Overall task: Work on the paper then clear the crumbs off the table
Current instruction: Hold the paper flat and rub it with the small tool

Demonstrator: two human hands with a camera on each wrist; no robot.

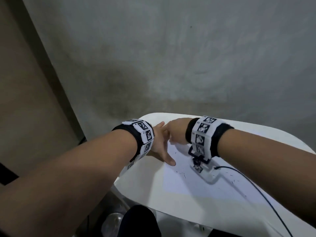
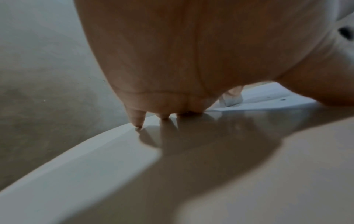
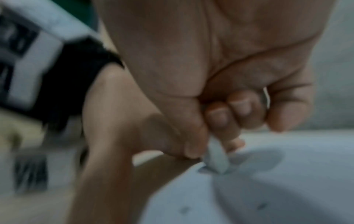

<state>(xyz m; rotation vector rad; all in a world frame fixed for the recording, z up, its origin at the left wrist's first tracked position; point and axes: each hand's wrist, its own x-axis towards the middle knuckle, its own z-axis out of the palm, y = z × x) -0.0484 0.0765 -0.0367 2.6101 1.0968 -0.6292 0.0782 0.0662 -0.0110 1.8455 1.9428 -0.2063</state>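
The sheet of paper lay flat on the white counter, near its left edge, with small dark crumbs scattered across the sheet and onto the bare counter to its right.

The left hand was spread flat at the far left corner of the paper, fingers straight and splayed, the thumb stretched toward the person along the sheet's left edge. In the left wrist view its fingertips pressed down on the counter close to the rounded rim; its grip was released, holding nothing, only pressing.

The right hand sat just beside the left, almost touching it, at the far end of the sheet. Its grip was clenched around a small pale eraser: the right wrist view, though blurred, showed the thumb and curled fingers pinching the upper part of it while its lower corner met the paper. From the head view the eraser itself was hidden behind the hand.

Both wrists wore black bands with white blocks printed in black square markers. A small white camera unit hung under the right wrist just above the paper, and a thin black cable ran from it across the counter toward the near right. Beyond the counter lay a grey concrete floor.
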